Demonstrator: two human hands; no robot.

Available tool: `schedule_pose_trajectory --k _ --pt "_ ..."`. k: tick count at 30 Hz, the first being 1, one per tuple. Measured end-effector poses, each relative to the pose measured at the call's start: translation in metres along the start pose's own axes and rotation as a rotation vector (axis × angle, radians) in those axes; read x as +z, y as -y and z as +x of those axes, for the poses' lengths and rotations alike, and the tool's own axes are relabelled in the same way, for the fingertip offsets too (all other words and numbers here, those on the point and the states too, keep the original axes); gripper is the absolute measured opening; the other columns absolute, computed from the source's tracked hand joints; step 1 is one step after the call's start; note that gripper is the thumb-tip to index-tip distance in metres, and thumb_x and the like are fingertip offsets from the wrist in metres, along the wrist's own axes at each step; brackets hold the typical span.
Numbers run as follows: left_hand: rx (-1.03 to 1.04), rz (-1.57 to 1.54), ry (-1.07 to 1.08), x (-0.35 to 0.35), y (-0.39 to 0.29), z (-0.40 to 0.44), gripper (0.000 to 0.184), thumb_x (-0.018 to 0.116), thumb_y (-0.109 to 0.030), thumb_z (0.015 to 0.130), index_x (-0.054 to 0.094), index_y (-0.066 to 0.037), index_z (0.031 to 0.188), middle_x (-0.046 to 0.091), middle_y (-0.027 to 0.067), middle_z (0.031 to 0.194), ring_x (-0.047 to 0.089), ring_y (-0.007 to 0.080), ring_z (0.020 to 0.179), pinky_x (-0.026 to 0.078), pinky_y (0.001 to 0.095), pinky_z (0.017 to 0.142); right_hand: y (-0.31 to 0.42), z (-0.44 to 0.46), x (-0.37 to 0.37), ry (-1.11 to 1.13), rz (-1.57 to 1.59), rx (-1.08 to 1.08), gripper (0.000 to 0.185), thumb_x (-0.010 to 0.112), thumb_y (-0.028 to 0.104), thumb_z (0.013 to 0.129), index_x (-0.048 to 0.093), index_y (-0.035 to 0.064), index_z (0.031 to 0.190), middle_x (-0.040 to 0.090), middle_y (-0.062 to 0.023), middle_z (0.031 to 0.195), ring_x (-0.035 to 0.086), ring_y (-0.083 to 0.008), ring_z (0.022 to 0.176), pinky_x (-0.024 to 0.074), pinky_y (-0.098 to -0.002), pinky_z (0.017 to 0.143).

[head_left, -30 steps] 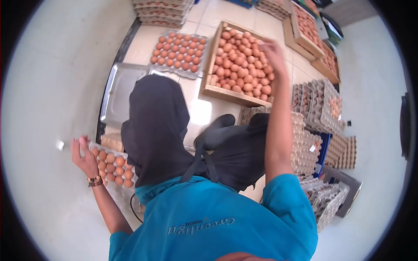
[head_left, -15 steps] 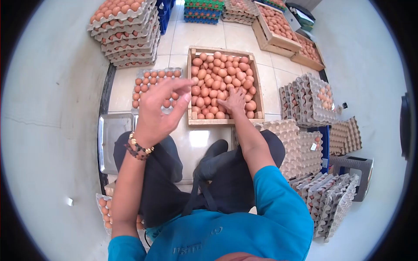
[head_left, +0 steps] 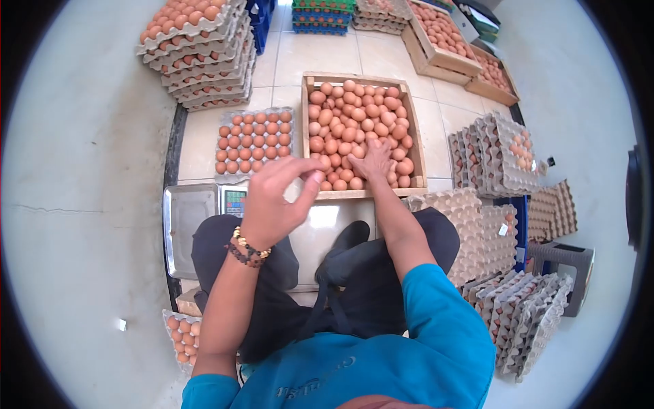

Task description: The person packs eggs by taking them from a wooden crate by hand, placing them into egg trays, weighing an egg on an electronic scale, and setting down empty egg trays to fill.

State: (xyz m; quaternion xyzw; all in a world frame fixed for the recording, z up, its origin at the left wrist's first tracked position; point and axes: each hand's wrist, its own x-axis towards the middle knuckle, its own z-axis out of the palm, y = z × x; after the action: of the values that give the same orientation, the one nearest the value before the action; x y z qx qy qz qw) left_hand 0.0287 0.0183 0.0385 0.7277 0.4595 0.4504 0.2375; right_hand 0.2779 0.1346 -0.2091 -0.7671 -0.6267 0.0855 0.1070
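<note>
A wooden crate (head_left: 417, 136) full of loose brown eggs stands on the tiled floor in front of me. My right hand (head_left: 376, 162) lies on the eggs in its front part, fingers spread. Near the crate's front left corner my left hand (head_left: 281, 201) hovers with curved fingers, its thumb apart from them and nothing visible between. Left of the crate is a grey tray of brown eggs (head_left: 255, 142), its near right part hidden behind my left hand.
A scale with a metal pan (head_left: 192, 228) is at the left, beside my knee. Stacked egg trays (head_left: 204, 58) stand at the back left, others (head_left: 494, 153) at the right. Empty trays (head_left: 470, 228) lie by my right knee. More egg crates (head_left: 436, 61) are at the back right.
My left hand has come from the tray at the lower left to the crate's front left corner. My right hand has moved from the crate's far right side to its front part.
</note>
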Motion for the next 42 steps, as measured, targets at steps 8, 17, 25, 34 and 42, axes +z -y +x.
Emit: schedule_pose_trajectory --k 8,17,25,34,42 --pt "0.017 0.007 0.035 0.001 0.008 -0.004 0.01 0.069 -0.007 0.086 0.071 -0.002 0.094 0.071 0.0088 0.083 0.068 0.0216 0.078 0.051 0.0316 0.072 -0.011 -0.002 0.003 -0.054 0.103 -0.158 0.068 0.079 0.044 0.066 0.054 0.0184 0.124 0.037 -0.0222 0.134 0.044 -0.0423 0.121 0.0451 -0.0514 0.097" --pt "0.011 0.045 0.055 0.002 0.009 -0.004 0.01 0.07 -0.008 0.086 0.072 -0.002 0.093 0.072 0.0088 0.085 0.068 0.0223 0.079 0.051 0.0324 0.073 -0.004 0.005 0.004 -0.007 0.129 -0.128 0.068 0.081 0.042 0.065 0.055 0.0173 0.123 0.037 -0.0219 0.135 0.048 -0.0417 0.118 0.0482 -0.05 0.095" --pt "0.003 0.044 0.084 0.007 0.008 -0.002 0.009 0.07 -0.006 0.085 0.071 -0.002 0.094 0.072 0.0094 0.086 0.068 0.0238 0.079 0.051 0.0325 0.073 -0.003 0.018 -0.003 0.107 0.096 0.03 0.071 0.083 0.044 0.063 0.055 0.0167 0.123 0.041 -0.0192 0.129 0.057 -0.0393 0.11 0.0515 -0.0496 0.091" --pt "0.012 0.036 0.066 0.007 0.008 -0.004 0.011 0.069 -0.01 0.086 0.071 -0.003 0.094 0.071 0.0105 0.088 0.068 0.0247 0.081 0.052 0.0338 0.075 -0.002 0.018 -0.011 0.122 0.177 0.072 0.056 0.082 0.031 0.065 0.062 0.0175 0.115 0.042 -0.0184 0.127 0.061 -0.0391 0.104 0.0541 -0.0458 0.09" --pt "-0.006 0.056 0.101 0.008 0.009 -0.003 0.01 0.069 -0.01 0.087 0.071 -0.003 0.093 0.071 0.01 0.086 0.067 0.0246 0.08 0.052 0.0336 0.074 0.01 0.014 -0.009 0.055 0.029 0.043 0.044 0.071 0.019 0.074 0.061 0.0212 0.117 0.043 -0.0183 0.129 0.061 -0.0395 0.104 0.0538 -0.0474 0.088"
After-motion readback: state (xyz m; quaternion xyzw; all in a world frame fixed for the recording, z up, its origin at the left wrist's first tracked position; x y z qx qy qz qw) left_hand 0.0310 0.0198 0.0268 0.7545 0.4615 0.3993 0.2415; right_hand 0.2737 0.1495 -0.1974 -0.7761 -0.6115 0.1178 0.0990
